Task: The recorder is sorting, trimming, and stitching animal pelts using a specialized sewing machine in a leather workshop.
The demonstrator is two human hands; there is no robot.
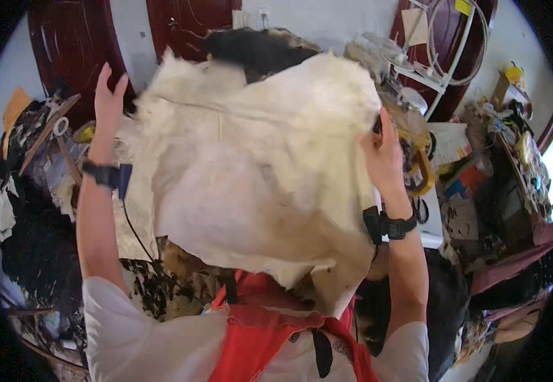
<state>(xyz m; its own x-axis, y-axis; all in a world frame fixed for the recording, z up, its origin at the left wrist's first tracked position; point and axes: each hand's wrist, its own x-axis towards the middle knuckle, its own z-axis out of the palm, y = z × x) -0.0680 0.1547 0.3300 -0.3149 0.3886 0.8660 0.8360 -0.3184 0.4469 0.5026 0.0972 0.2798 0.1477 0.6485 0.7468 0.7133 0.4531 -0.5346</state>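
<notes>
A large cream-white animal hide (251,159) with ragged edges and brownish patches spreads out in front of me. My left hand (109,100) is raised beside the hide's far left edge, its fingers and thumb apart, with nothing in it. At the right edge, my right hand (386,151) lies along the hide with its fingers stretched out and the thumb toward it. That hand seems to touch the edge, though its fingertips are partly blurred. A strap with a dark device is on each wrist.
A black furry piece (257,52) lies beyond the hide. On the right are a yellow tape dispenser (424,172), a white metal stand (439,83) with looped cable, and cluttered shelves. Dark hides (41,248) and wooden sticks are heaped at left. Dark red doors (76,51) stand behind.
</notes>
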